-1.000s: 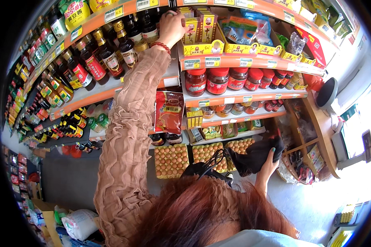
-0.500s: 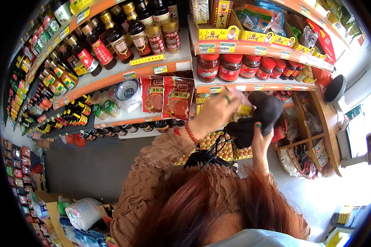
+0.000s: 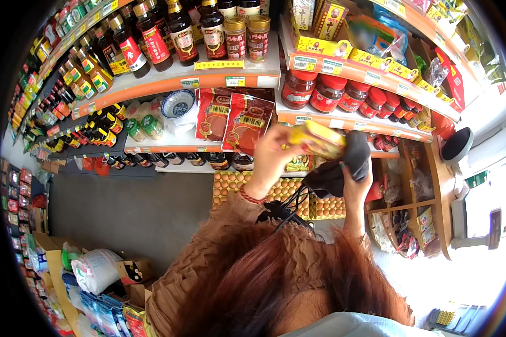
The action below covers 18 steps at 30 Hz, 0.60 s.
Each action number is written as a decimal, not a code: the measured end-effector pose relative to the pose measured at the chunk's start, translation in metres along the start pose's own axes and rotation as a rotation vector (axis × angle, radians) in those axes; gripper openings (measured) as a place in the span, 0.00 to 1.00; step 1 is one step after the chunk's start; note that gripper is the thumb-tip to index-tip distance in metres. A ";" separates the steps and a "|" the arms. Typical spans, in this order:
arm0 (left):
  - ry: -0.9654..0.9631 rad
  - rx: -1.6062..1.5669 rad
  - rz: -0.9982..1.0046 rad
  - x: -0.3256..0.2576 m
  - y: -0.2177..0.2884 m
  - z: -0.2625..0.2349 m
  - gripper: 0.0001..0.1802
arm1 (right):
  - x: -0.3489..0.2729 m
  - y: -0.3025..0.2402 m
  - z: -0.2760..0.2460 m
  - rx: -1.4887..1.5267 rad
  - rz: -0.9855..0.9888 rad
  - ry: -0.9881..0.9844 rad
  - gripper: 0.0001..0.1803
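Observation:
My left hand is closed on a small yellow box with red and dark print, gripping its left end. The box is slightly blurred and held tilted, its right end close against a soft black cloth item. My right hand is wrapped round that cloth from the right, with a dark-nailed thumb showing on it. Whether the cloth is a cap, a pouch or something else I cannot tell. Both hands are in front of the shelves, above trays of eggs.
Red-lidded jars fill the right shelf. Dark sauce bottles stand at upper left, above red spice packets and a blue-white bowl. A wooden rack is at right. Cartons and a white sack sit at lower left.
The yellow box has come into clear sight, and my left hand has moved down and left with it. My right hand still holds the black cloth. The view has shifted slightly.

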<state>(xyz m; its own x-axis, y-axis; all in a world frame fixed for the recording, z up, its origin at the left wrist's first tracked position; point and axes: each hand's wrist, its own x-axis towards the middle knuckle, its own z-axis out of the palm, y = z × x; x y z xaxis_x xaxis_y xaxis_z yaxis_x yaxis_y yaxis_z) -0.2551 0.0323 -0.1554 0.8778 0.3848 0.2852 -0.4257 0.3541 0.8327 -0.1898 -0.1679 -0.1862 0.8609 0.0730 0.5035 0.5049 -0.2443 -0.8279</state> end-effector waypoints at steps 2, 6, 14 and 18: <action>0.200 -0.185 0.056 0.019 0.024 -0.010 0.13 | -0.004 0.005 -0.003 0.064 0.152 0.087 0.26; 0.482 -0.069 0.382 0.073 0.086 -0.070 0.17 | -0.016 0.014 -0.017 0.075 0.221 0.154 0.21; 0.387 0.276 0.197 0.160 0.113 -0.145 0.22 | -0.031 0.028 -0.034 0.078 0.328 0.225 0.20; 0.569 0.430 0.244 0.168 0.092 -0.147 0.31 | -0.033 0.033 -0.039 0.031 0.325 0.239 0.19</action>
<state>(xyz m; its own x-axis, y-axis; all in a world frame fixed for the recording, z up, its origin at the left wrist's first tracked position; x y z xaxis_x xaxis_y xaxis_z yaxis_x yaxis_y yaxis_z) -0.1796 0.2546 -0.1003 0.4707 0.8322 0.2932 -0.3678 -0.1170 0.9225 -0.2044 -0.2163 -0.2204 0.9390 -0.2311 0.2547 0.2138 -0.1881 -0.9586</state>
